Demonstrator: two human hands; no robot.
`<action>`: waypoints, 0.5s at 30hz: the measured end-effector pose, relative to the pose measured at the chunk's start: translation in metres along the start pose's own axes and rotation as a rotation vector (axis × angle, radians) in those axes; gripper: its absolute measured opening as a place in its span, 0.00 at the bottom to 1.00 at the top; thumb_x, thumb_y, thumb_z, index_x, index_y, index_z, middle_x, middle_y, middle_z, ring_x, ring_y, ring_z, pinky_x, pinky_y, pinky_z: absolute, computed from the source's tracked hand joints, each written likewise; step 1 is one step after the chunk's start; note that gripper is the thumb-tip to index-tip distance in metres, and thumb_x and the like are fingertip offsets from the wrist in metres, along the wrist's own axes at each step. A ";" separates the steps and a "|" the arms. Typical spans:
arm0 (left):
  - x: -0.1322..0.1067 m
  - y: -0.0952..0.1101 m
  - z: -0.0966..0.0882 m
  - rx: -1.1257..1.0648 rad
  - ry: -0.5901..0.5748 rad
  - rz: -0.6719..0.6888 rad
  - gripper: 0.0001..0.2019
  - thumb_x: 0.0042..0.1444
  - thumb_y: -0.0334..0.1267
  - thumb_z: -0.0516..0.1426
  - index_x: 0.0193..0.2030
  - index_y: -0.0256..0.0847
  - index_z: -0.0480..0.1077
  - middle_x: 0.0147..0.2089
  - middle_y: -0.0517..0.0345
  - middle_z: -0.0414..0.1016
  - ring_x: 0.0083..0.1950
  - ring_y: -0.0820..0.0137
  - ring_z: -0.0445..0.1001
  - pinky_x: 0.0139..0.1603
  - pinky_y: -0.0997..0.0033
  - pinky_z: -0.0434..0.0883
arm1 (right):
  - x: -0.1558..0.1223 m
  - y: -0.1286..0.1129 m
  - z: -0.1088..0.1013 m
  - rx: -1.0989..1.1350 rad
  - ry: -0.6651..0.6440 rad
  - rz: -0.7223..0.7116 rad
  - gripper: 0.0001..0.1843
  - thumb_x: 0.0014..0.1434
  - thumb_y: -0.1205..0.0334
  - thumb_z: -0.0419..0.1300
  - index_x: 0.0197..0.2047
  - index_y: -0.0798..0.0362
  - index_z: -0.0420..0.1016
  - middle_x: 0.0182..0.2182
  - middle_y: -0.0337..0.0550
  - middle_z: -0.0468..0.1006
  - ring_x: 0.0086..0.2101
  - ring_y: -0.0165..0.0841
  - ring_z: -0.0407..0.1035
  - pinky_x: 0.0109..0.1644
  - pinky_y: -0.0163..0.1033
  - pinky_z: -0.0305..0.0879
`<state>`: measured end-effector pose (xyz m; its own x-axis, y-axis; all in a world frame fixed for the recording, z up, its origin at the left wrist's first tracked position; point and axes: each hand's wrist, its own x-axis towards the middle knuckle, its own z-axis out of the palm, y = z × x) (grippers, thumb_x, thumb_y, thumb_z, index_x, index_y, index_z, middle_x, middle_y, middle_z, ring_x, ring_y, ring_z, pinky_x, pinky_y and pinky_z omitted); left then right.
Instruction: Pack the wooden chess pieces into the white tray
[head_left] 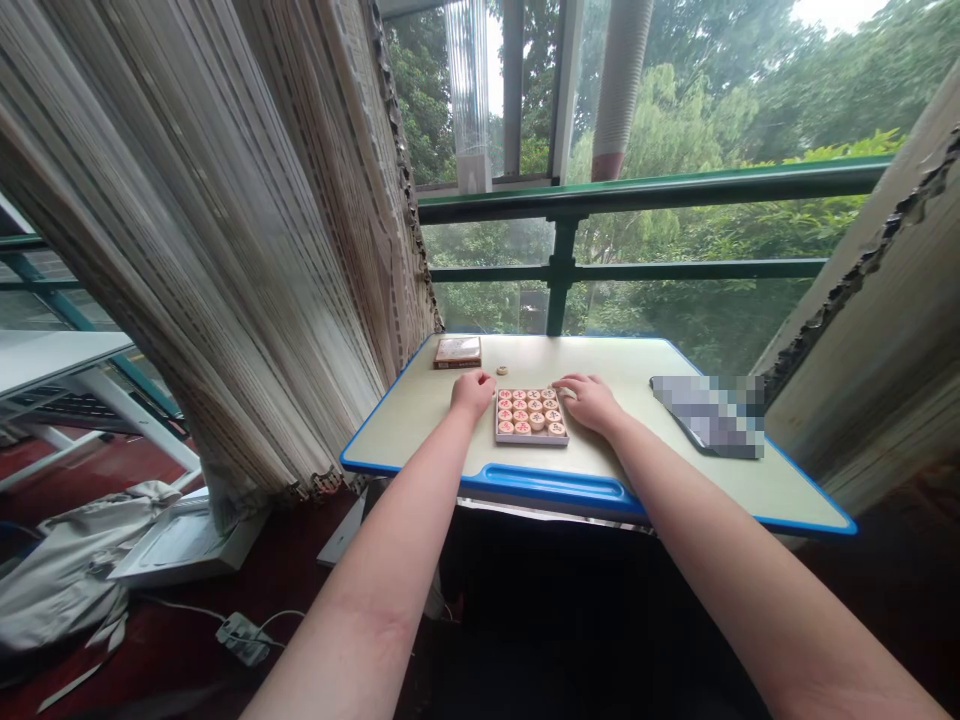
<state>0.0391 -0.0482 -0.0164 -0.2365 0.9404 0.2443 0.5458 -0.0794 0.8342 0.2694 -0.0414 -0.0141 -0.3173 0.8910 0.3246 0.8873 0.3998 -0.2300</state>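
A shallow tray-like box (531,441) lies on the desk, filled with rows of round wooden Chinese chess pieces (519,406) with red and dark characters. One loose chess piece (502,371) rests on the desktop just behind the box. My left hand (472,393) is beside the box's left edge, its fingers curled in and pinched together; whatever may be between them is too small to make out. At the far right corner of the box is my right hand (589,402), fingers stretched out flat, with the fingertips close to the rim and the end pieces.
A flat brown box lid (457,353) lies at the desk's back left. On the right is a dark, partly blurred phone-like object (705,420). The blue-edged desk (420,440) stands against a green railing (675,185), with curtains (300,200) on both sides.
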 end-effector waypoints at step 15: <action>0.000 0.002 0.000 -0.001 -0.002 -0.022 0.06 0.45 0.35 0.52 0.25 0.40 0.70 0.25 0.60 0.73 0.30 0.71 0.69 0.31 0.74 0.62 | -0.007 -0.009 -0.018 0.001 -0.017 0.147 0.17 0.53 0.55 0.54 0.43 0.51 0.75 0.37 0.45 0.77 0.41 0.39 0.65 0.46 0.40 0.60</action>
<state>0.0403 -0.0483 -0.0143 -0.2472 0.9425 0.2248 0.5396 -0.0587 0.8398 0.2693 -0.0550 0.0021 -0.1901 0.9435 0.2715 0.9241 0.2653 -0.2750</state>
